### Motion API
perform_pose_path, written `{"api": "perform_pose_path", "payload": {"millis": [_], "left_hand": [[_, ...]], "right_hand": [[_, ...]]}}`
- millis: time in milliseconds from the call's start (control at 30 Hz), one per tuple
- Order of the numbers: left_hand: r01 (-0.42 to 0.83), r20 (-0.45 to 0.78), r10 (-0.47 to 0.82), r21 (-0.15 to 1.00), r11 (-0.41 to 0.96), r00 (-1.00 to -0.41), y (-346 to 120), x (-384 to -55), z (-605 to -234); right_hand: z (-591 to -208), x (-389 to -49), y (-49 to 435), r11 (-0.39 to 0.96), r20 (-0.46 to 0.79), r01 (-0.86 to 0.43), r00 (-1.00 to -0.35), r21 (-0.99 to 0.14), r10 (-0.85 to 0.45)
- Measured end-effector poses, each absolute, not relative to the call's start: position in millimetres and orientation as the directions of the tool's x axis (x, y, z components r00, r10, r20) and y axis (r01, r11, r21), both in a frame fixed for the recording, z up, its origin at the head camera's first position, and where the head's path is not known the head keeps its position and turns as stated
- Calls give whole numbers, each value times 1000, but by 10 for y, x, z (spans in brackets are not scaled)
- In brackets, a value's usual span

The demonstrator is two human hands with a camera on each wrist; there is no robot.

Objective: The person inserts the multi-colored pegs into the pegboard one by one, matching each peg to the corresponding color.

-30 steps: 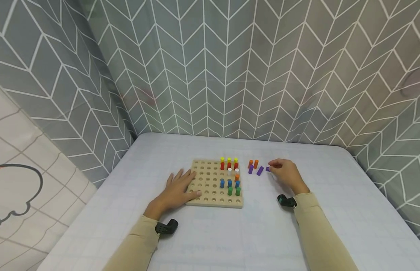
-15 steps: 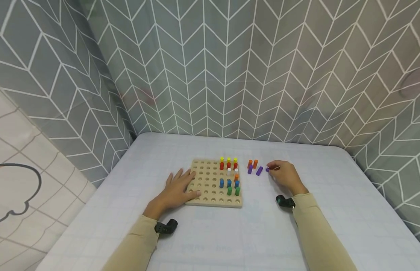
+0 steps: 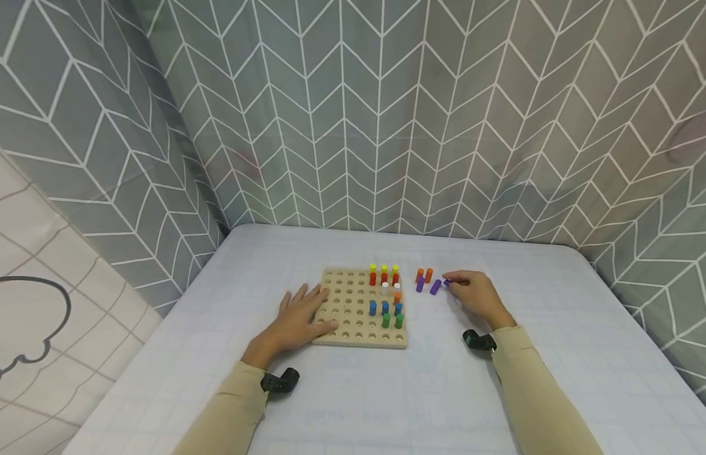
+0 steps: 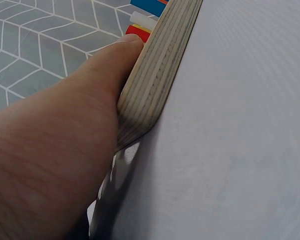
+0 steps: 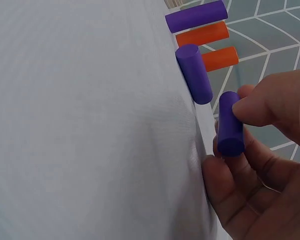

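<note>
My left hand (image 3: 296, 320) lies spread over the left edge of a wooden pegboard (image 3: 353, 340), its thumb on the near part of the board. Between thumb and fingers, my right hand (image 3: 475, 294) pinches a purple peg (image 5: 230, 127), right of the board. Close beside it on the table lie another purple peg (image 3: 435, 287), a further purple peg (image 3: 420, 284) and two orange pegs (image 3: 429, 275). Yellow, red, white, orange, blue and green pegs (image 3: 399, 321) stand in the board's right-hand columns. In the left wrist view, the left fingers are hidden by the thumb and board.
The pegboard's left columns show bare holes. A white cloth (image 3: 353, 398) covers the table, which ends at a grey patterned curtain (image 3: 375, 126) behind. A dark band with a small device (image 3: 479, 340) sits on each wrist.
My right hand has shifted slightly left, and the purple peg in its fingers has turned to a more slanted angle. The left hand has stayed on the board.
</note>
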State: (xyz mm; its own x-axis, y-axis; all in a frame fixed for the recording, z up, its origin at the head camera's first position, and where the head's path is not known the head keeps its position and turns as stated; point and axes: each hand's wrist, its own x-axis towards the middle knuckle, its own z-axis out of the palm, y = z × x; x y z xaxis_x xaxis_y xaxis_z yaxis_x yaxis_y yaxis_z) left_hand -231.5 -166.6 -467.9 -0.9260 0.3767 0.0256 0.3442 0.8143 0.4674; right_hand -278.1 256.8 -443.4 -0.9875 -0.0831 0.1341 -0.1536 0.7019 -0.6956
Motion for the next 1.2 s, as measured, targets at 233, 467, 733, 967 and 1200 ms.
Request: {"api": "perform_pose_path", "payload": {"millis": [233, 467, 733, 967, 1200], "left_hand": [[348, 28, 380, 471, 811, -924, -1659, -2314, -4655], [356, 31, 387, 466, 810, -922, -1658, -2309, -4642], [350, 23, 385, 469, 811, -923, -1672, -2305, -4642], [353, 30, 386, 475, 806, -922, -1668, -2310, -4663], [353, 26, 387, 473, 807, -922, -1669, -2301, -4617]], "right_hand": [[-4462, -2784, 2559, 668, 124, -143, -989, -731, -76], [-4452, -2790, 2576, 605, 50, -69, -998, -794, -49], [-4480, -2790, 2568, 502, 22, -39, -999, -864, -40], [-4485, -2752, 2539, 389, -20, 2, -999, -921, -42], [-4385, -2661, 2426, 184, -5, -7, -998, -983, -66]]}}
